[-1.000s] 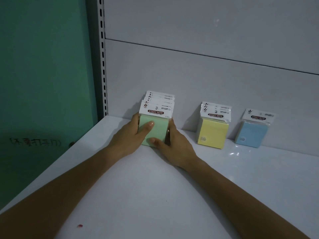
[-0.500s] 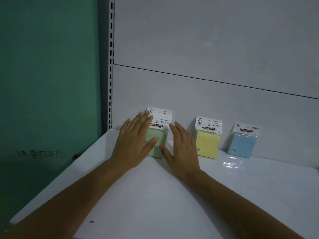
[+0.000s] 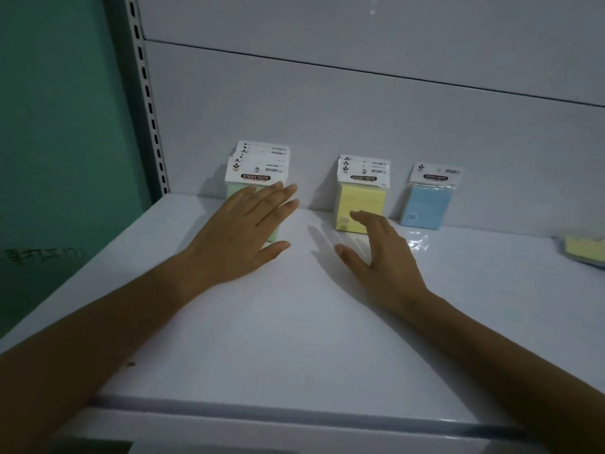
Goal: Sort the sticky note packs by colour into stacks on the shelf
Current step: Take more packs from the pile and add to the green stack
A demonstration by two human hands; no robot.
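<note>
Loose sticky note packs lie at the shelf's right edge, nearest my right hand; both it and my left hand are spread, empty.

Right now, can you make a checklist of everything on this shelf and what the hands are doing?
Surface: white shelf, bare in front.
Job's things: green stack, yellow stack and blue pack lean on the back panel; unsorted packs at the right edge.
Clutter: small dark speck.
Grippers: left hand open, in front of the green stack; right hand open, empty.
Cables: nothing seen.
Surroundings: slotted upright, green wall.
</note>
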